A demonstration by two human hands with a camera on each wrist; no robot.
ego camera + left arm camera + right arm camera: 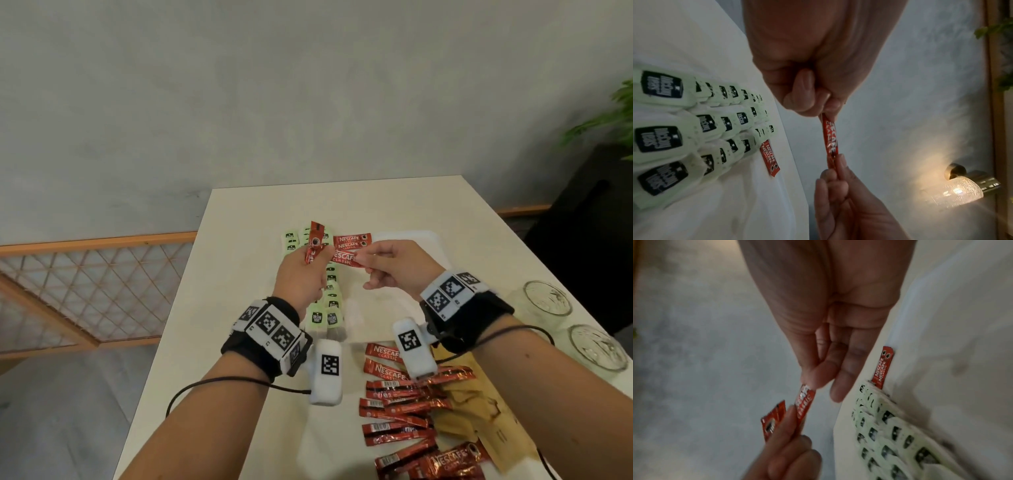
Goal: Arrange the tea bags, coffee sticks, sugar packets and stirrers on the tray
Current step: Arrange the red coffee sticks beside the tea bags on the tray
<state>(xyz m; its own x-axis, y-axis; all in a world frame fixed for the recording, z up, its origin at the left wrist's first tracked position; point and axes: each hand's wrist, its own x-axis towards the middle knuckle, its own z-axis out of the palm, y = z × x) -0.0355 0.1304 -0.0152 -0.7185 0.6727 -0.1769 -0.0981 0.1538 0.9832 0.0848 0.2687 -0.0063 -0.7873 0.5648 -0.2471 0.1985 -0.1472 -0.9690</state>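
My left hand (306, 265) grips one red coffee stick (315, 245) upright above the white tray (433, 240). A second coffee stick (346, 258) lies level between both hands. My right hand (371, 260) pinches its right end between thumb and finger (813, 376), and left fingers (807, 97) hold the other end. Two more coffee sticks (352, 241) lie side by side at the tray's far edge. Rows of green tea bags (329, 308) fill the tray's left part. No stirrers are in view.
Several loose coffee sticks (400, 404) lie on the table near me, with brown sugar packets (479, 411) to their right. Two glass cups (548, 298) (597, 346) stand at the table's right edge. The table's left edge runs close to the tray.
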